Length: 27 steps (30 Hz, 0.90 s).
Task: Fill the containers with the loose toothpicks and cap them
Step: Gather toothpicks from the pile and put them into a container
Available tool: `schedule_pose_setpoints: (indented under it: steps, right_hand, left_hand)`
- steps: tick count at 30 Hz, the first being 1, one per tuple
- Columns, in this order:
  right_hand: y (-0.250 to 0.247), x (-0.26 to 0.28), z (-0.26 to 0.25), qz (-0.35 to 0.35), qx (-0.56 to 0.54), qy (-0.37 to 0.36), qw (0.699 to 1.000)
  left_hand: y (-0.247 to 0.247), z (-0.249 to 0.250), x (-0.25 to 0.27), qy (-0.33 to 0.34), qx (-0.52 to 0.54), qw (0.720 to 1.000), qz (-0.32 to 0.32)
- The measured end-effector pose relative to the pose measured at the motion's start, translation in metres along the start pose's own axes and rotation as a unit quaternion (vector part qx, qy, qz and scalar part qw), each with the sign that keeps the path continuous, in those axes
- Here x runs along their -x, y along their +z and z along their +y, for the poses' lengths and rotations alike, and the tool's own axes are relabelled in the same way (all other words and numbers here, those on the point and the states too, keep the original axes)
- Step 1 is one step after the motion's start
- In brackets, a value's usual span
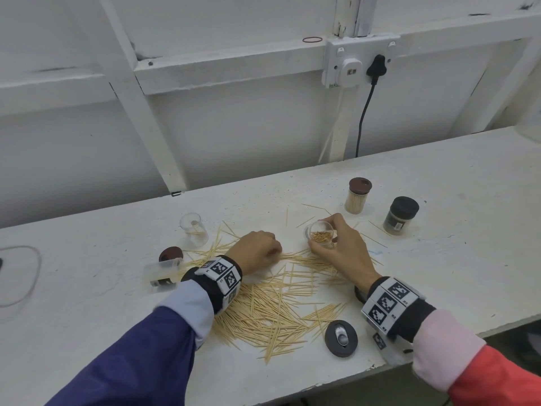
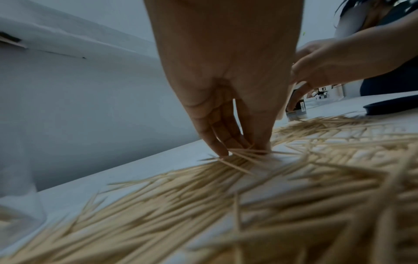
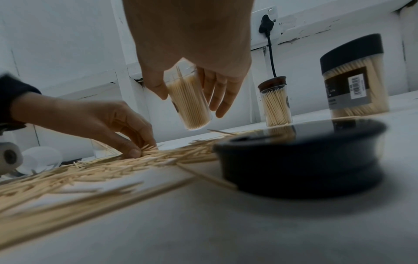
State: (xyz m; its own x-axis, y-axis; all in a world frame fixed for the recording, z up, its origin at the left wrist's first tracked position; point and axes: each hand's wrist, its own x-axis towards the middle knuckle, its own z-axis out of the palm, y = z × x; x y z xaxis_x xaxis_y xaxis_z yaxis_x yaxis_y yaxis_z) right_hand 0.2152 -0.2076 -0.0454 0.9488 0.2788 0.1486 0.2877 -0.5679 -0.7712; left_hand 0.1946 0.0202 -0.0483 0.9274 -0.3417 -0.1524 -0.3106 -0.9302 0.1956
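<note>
We're pinching loose toothpicks with left hand, right hand gripping tilted open container, frame centre; sticks may spill.

Pale matt wooden toothpicks lie under the left fingers. The clear glossy plastic container sits between the right fingers. The white desk looks rough.
</note>
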Motion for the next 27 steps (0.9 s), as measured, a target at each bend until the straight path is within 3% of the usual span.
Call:
schedule_pose_setpoints:
  steps: [9,16,23,27]
  right_hand:
    - [0.003,0.0,0.002,0.004,0.004,-0.009,1.0]
    - [0.003,0.0,0.002,0.01,-0.003,-0.016,1.0]
    - [0.003,0.0,0.003,0.02,-0.001,-0.024,1.0]
    - [0.005,-0.001,0.004,0.024,-0.008,-0.029,0.999]
  left_hand:
    - [0.002,0.008,0.0,0.011,-0.121,0.992,0.029]
    - [0.004,0.002,0.0,0.031,-0.121,0.992,0.008]
    - [0.005,-0.008,0.001,-0.01,0.035,0.998,0.051]
    - [-0.002,-0.004,0.001,-0.053,0.178,0.979,0.082]
